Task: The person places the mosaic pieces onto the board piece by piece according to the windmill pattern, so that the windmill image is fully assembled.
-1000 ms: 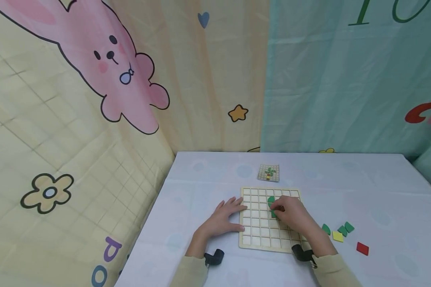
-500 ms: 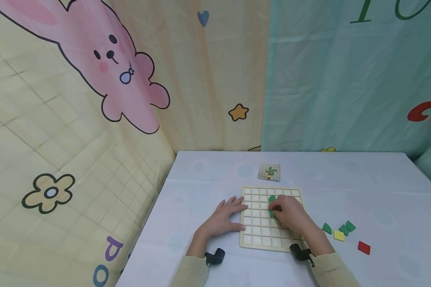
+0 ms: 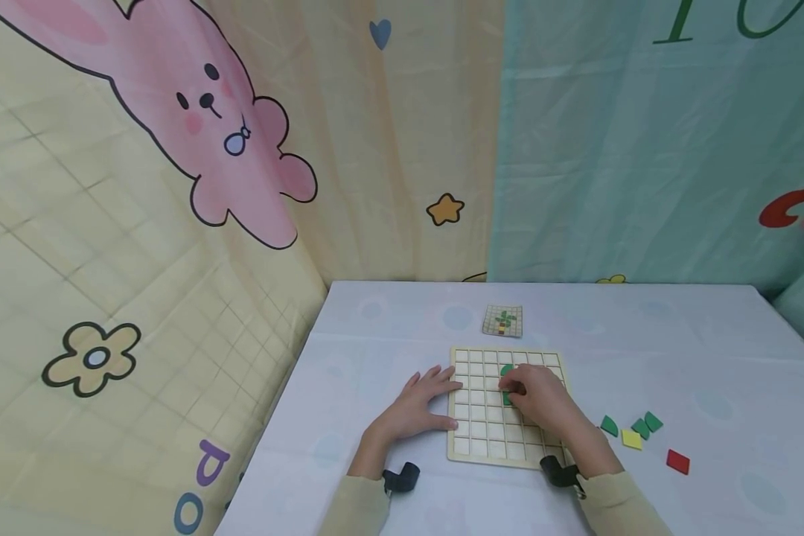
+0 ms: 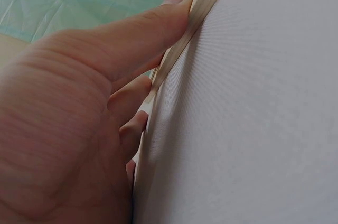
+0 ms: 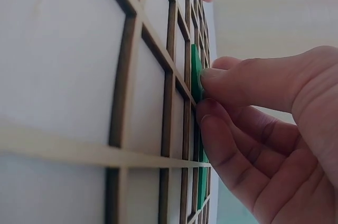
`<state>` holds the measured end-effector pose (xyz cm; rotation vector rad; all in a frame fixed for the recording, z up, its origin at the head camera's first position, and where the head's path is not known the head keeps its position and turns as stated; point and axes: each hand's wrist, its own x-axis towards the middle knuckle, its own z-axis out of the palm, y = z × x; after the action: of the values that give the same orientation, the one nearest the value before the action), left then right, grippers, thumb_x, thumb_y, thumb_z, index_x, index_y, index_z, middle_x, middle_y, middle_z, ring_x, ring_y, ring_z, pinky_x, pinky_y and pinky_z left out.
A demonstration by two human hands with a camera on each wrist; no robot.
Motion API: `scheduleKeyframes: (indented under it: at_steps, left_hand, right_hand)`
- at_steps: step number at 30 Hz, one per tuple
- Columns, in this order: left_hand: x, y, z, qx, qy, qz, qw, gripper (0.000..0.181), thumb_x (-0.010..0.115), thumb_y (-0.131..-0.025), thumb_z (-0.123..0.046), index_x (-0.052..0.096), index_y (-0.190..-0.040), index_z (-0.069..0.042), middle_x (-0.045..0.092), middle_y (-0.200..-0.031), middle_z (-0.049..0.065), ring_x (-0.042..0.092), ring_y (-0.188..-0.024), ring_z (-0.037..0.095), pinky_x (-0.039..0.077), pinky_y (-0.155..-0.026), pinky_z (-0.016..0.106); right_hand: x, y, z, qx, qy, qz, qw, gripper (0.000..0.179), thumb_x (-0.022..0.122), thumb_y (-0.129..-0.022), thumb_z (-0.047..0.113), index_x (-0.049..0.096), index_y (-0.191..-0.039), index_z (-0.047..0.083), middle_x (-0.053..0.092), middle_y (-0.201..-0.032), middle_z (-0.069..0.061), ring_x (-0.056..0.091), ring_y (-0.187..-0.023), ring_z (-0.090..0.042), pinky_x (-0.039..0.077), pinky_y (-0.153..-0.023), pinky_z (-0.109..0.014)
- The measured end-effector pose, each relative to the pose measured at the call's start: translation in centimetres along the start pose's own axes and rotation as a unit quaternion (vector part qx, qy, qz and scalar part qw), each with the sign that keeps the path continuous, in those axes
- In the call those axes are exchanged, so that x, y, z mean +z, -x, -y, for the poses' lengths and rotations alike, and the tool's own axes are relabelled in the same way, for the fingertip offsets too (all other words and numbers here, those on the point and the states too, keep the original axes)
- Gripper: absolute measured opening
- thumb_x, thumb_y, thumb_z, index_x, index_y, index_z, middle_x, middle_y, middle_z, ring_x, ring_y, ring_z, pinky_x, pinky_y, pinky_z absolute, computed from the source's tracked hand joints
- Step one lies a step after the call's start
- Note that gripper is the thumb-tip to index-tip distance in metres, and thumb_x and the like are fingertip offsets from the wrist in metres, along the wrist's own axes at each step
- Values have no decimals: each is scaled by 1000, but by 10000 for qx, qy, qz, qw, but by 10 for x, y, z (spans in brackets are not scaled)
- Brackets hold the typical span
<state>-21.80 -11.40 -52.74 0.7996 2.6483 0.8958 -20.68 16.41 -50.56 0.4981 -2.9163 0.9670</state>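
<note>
On the table lies a pale wooden grid board (image 3: 485,433). My left hand (image 3: 414,408) spreads its fingers along the board's left edge, the thumb (image 4: 158,20) against the wooden rim. Over the middle of the board, my right hand (image 3: 541,398) pinches a small green piece (image 5: 196,73) between thumb and fingers, low at the grid cells. Part of this piece is hidden by the fingertips. A second green piece (image 3: 506,369) with a rounded edge sits in the cells just beyond the fingers.
Right of the board lie several loose pieces: a green quarter-round piece (image 3: 609,426), two more green ones, a yellow square (image 3: 632,438) and a red piece (image 3: 677,461). Behind the board lies a small pattern card (image 3: 502,321). Printed curtains (image 3: 388,149) hang behind the table.
My right fingers have shifted slightly left over the green piece. The left hand stays at the board's edge.
</note>
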Motion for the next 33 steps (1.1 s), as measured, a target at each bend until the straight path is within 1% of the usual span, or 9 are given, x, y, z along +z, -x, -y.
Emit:
scheduleKeyframes:
  at_steps: [7,10,13,18,22,28,33]
  left_hand:
    - [0,0,-1,6,18,-42,10000,72,78,-84,-50,51,-149,-31,26,-163,-13,11,-153,14,3,-124,46]
    - [-1,0,-2,12,62,-39,10000,72,78,-84,-48,52,-148,-30,27,-163,-11,12,-153,16,3,-123,47]
    - [0,0,-1,32,99,-33,9999,72,79,-84,-47,52,-148,-29,28,-163,-10,12,-153,18,3,-123,48]
    - [1,0,1,52,84,-51,9999,73,78,-83,-49,51,-149,-30,27,-164,-11,12,-153,18,3,-123,48]
    - [1,1,0,43,49,-48,10000,73,78,-83,-49,51,-149,-29,27,-164,-11,12,-154,18,3,-123,48]
    - [0,1,-2,58,-12,-45,10000,73,78,-84,-48,51,-149,-29,27,-164,-10,12,-154,19,3,-123,48]
    - [0,1,-3,35,0,-30,10000,72,78,-84,-48,51,-149,-30,27,-164,-10,12,-153,18,3,-123,47]
  right_hand:
    - [-5,4,-2,-41,-91,-91,9999,21,76,-86,-2,77,-101,12,68,-91,2,62,-82,-12,55,-70,-34]
    - [-9,5,-2,32,-149,-87,9998,21,74,-86,-2,77,-102,12,68,-92,2,62,-83,-12,55,-71,-35]
    - [-13,7,-3,82,-115,-94,9999,20,73,-87,-2,77,-102,12,66,-90,4,59,-80,-12,53,-70,-35]
    - [-20,10,-3,260,-34,-136,9996,22,70,-87,-1,77,-104,12,67,-92,4,60,-82,-13,53,-72,-37]
    - [-26,14,-4,314,27,-185,9993,22,71,-87,0,77,-105,11,68,-93,3,61,-84,-14,54,-74,-39]
    - [-36,19,-6,419,43,-229,9989,19,71,-89,4,76,-104,12,66,-91,5,59,-84,-16,52,-71,-38]
    - [-46,24,-12,468,1,-343,9983,20,72,-89,4,75,-107,10,66,-93,3,61,-86,-18,53,-70,-38]
